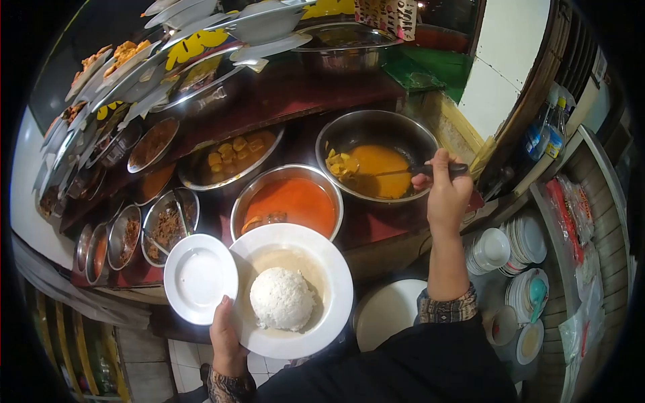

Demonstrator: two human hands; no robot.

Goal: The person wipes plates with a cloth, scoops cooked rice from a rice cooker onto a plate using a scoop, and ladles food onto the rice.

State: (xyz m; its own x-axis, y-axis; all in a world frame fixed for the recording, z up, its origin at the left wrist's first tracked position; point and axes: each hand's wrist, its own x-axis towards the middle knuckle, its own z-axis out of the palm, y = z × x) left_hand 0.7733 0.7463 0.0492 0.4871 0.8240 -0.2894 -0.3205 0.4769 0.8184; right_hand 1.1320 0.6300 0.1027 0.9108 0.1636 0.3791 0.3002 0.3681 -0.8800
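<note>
My left hand is closed on the rims of two white plates. The larger plate carries a rounded mound of white rice. To its left the small plate holds nothing. My right hand is wrapped round the black handle of a ladle. The ladle's thin shaft reaches into a steel bowl of yellow-orange sauce, where pale chunks lie at the left side. Its lower end is hard to make out in the sauce.
A bowl of red-orange sauce stands just beyond the larger plate. Farther left sit a pan of cubed food and several smaller food bowls. Plates of food line the raised shelf. Stacked plates stand at right, near a white tub.
</note>
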